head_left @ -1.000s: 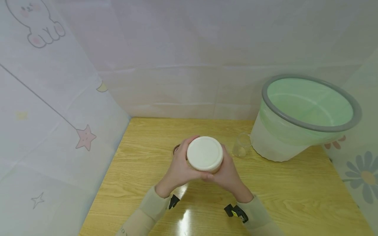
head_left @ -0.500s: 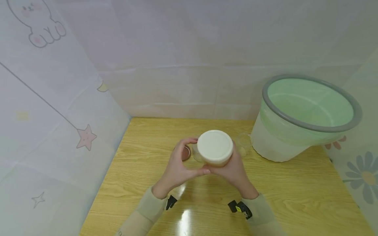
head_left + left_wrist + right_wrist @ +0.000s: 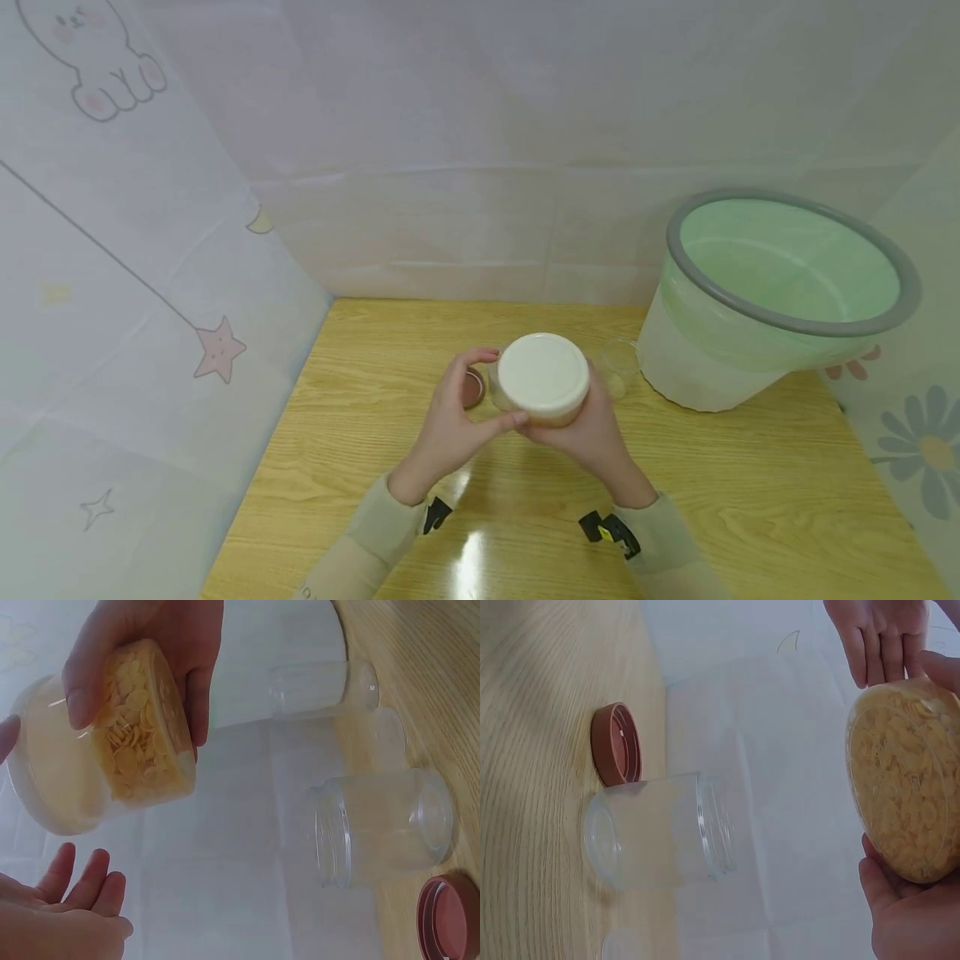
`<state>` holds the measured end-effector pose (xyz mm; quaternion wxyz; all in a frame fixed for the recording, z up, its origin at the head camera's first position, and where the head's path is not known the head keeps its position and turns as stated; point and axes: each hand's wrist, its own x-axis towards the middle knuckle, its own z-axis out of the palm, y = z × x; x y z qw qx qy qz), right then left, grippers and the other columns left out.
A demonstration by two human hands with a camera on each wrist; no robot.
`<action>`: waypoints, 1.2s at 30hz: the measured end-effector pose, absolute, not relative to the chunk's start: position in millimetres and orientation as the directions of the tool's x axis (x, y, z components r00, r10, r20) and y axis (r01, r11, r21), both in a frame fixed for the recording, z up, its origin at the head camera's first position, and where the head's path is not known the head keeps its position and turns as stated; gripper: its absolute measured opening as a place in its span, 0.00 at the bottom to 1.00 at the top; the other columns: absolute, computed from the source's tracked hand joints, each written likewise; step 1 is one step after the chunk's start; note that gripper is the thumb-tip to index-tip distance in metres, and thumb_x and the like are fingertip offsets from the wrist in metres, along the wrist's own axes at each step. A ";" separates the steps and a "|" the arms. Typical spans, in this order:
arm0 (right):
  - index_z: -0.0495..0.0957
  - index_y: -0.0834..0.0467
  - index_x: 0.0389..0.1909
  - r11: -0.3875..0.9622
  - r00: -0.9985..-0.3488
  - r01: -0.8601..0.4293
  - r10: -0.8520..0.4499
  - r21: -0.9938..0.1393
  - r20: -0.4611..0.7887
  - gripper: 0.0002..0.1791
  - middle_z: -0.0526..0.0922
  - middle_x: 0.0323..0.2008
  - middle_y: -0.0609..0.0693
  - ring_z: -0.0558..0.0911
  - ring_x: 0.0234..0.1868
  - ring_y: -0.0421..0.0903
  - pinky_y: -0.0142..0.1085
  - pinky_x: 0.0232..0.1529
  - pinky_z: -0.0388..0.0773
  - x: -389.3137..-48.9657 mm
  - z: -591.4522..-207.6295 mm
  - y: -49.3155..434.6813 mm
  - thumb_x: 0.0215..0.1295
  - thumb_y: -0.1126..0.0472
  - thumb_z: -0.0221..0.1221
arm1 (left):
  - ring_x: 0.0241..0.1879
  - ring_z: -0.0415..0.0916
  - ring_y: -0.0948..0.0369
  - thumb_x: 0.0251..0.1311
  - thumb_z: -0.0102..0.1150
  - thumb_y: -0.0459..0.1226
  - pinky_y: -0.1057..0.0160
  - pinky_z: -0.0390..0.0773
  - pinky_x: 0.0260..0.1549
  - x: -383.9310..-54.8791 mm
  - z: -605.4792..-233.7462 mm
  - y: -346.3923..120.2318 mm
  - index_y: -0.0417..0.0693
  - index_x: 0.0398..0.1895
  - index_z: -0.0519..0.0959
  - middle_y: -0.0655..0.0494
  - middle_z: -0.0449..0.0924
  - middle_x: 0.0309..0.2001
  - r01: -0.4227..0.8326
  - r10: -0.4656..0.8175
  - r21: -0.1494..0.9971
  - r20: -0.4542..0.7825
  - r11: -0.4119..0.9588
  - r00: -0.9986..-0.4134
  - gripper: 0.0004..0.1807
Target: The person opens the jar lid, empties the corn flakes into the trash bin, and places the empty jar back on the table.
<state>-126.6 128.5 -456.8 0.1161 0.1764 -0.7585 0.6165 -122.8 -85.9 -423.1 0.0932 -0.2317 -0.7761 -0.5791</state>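
Observation:
My right hand (image 3: pixel 592 417) grips a clear plastic jar of yellow flakes (image 3: pixel 139 742) by its body, up off the table. Its white lid (image 3: pixel 543 372) faces the head camera, and the jar leans in the wrist views. Around the lid's left side, my left hand (image 3: pixel 453 421) is spread with loose fingers; its thumb tip is right at the lid's rim. In the left wrist view, a gap shows between those fingers and the jar. Below stands an open glass jar (image 3: pixel 656 832), mostly hidden from the head view, beside a reddish-brown lid (image 3: pixel 472 389) lying inner side up.
A clear glass cup (image 3: pixel 621 357) stands right of the jars. A large bin (image 3: pixel 705 367) with a grey rim and green liner is at the back right. Printed white sheets (image 3: pixel 450 225) hang behind and beside the wooden table (image 3: pixel 352 400).
Both hands and the flake jar have shifted right, uncovering the reddish-brown lid and part of the glass jar. My left hand has loosened from the flake jar's side.

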 end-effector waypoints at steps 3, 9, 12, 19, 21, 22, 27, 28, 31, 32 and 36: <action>0.64 0.52 0.73 0.160 -0.903 -0.425 -0.150 -0.891 0.404 0.59 0.75 0.63 0.51 0.75 0.62 0.52 0.55 0.63 0.68 -126.7 -459.2 127.2 0.35 0.70 0.83 | 0.55 0.69 0.53 0.46 0.84 0.43 0.50 0.70 0.57 -122.4 -421.9 -85.3 0.53 0.69 0.68 0.62 0.72 0.64 0.446 0.259 0.868 0.388 0.220 -0.884 0.47; 0.63 0.54 0.72 0.149 -0.886 -0.447 -0.206 -0.882 0.415 0.58 0.75 0.63 0.52 0.75 0.60 0.53 0.55 0.61 0.71 -123.2 -460.3 122.1 0.37 0.69 0.82 | 0.61 0.62 0.54 0.41 0.87 0.43 0.48 0.71 0.60 -120.2 -418.3 -82.0 0.62 0.74 0.63 0.64 0.68 0.67 0.388 0.286 0.902 0.327 0.190 -0.901 0.56; 0.64 0.55 0.71 0.146 -0.876 -0.464 -0.223 -0.874 0.428 0.56 0.75 0.62 0.52 0.76 0.60 0.53 0.53 0.60 0.73 -122.4 -461.0 119.6 0.37 0.69 0.82 | 0.62 0.63 0.55 0.40 0.87 0.41 0.51 0.75 0.58 -120.1 -417.4 -80.6 0.61 0.75 0.62 0.62 0.68 0.67 0.369 0.300 0.916 0.312 0.158 -0.901 0.57; 0.64 0.57 0.71 0.151 -0.864 -0.482 -0.247 -0.863 0.440 0.58 0.75 0.61 0.54 0.76 0.59 0.53 0.52 0.58 0.74 -121.1 -460.5 117.2 0.34 0.68 0.83 | 0.59 0.69 0.58 0.28 0.91 0.44 0.46 0.65 0.60 -120.4 -416.2 -80.8 0.59 0.73 0.64 0.66 0.71 0.64 0.381 0.284 0.895 0.312 0.234 -0.907 0.62; 0.64 0.59 0.71 0.161 -0.862 -0.485 -0.257 -0.860 0.437 0.58 0.75 0.61 0.55 0.76 0.59 0.53 0.53 0.57 0.74 -120.2 -458.8 116.3 0.34 0.69 0.83 | 0.61 0.67 0.59 0.25 0.92 0.46 0.44 0.59 0.61 -120.9 -416.3 -80.5 0.57 0.73 0.65 0.68 0.72 0.63 0.393 0.280 0.879 0.319 0.269 -0.905 0.64; 0.64 0.60 0.70 0.163 -0.862 -0.484 -0.260 -0.860 0.436 0.57 0.75 0.61 0.55 0.76 0.59 0.54 0.54 0.57 0.74 -119.6 -457.5 115.5 0.34 0.70 0.83 | 0.61 0.66 0.59 0.24 0.92 0.47 0.43 0.57 0.61 -121.1 -416.4 -80.5 0.56 0.73 0.65 0.69 0.73 0.62 0.399 0.280 0.873 0.323 0.281 -0.904 0.64; 0.65 0.68 0.66 0.186 -0.864 -0.488 -0.243 -0.853 0.441 0.53 0.76 0.58 0.60 0.76 0.57 0.54 0.58 0.55 0.74 -110.6 -433.9 111.9 0.34 0.73 0.80 | 0.62 0.66 0.59 0.25 0.91 0.47 0.43 0.58 0.61 -121.4 -418.1 -80.1 0.57 0.74 0.64 0.70 0.72 0.63 0.405 0.291 0.873 0.327 0.272 -0.899 0.65; 0.65 0.69 0.66 0.191 -0.869 -0.481 -0.235 -0.856 0.436 0.52 0.76 0.58 0.61 0.76 0.57 0.54 0.57 0.55 0.74 -108.6 -428.8 111.7 0.34 0.73 0.79 | 0.62 0.66 0.59 0.26 0.91 0.46 0.44 0.61 0.61 -121.4 -418.5 -80.1 0.59 0.74 0.64 0.69 0.72 0.64 0.401 0.294 0.879 0.325 0.257 -0.899 0.64; 0.65 0.65 0.67 0.196 -0.887 -0.450 -0.213 -0.871 0.410 0.53 0.77 0.58 0.58 0.77 0.57 0.53 0.55 0.57 0.74 -111.0 -433.5 115.4 0.36 0.70 0.81 | 0.61 0.66 0.58 0.30 0.91 0.41 0.48 0.68 0.61 -121.5 -419.8 -79.9 0.62 0.74 0.63 0.66 0.70 0.65 0.394 0.305 0.898 0.326 0.195 -0.895 0.63; 0.64 0.63 0.69 0.202 -0.891 -0.444 -0.208 -0.873 0.404 0.55 0.77 0.59 0.56 0.77 0.57 0.53 0.54 0.58 0.75 -113.1 -438.9 117.5 0.36 0.68 0.82 | 0.61 0.66 0.57 0.31 0.90 0.41 0.48 0.70 0.60 -121.6 -420.2 -80.0 0.62 0.74 0.63 0.66 0.70 0.66 0.397 0.305 0.899 0.331 0.187 -0.893 0.62; 0.62 0.54 0.72 0.196 -0.898 -0.430 -0.193 -0.881 0.396 0.59 0.76 0.62 0.51 0.76 0.60 0.52 0.53 0.61 0.73 -124.3 -463.6 126.7 0.36 0.63 0.84 | 0.65 0.64 0.55 0.36 0.89 0.41 0.43 0.66 0.63 -122.3 -421.9 -81.3 0.58 0.74 0.63 0.65 0.68 0.68 0.427 0.310 0.887 0.362 0.177 -0.879 0.58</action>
